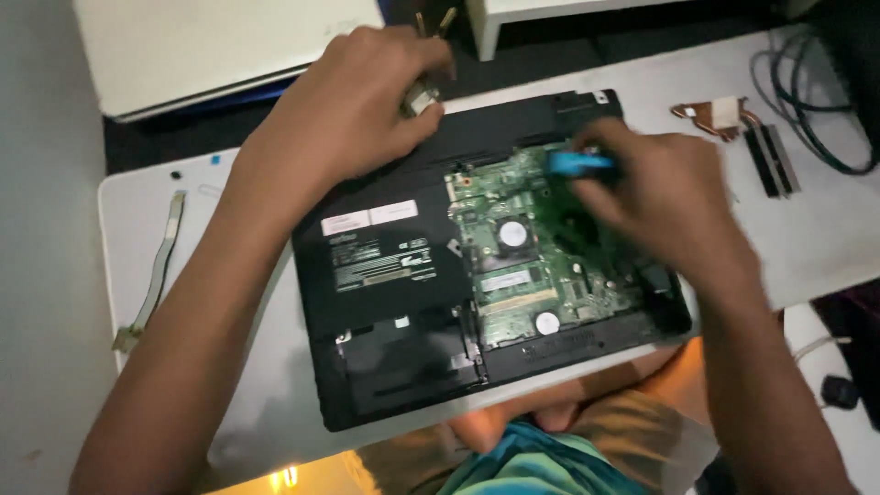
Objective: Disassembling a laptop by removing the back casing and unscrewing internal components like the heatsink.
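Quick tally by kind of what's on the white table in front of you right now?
Opened black laptop with its green circuit board exposed: 1
Copper heat pipe assembly: 1
Flat ribbon cable: 1
Bundle of dark cables: 1
Blue-handled tool in the right hand: 1
Small metal part under the left hand: 1
Total: 6

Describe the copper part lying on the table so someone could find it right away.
Start at the opened black laptop on the white table, then look past its far right corner. The copper heat pipe assembly lies there beside grey cables; it alone is copper, with a dark finned block at one end.
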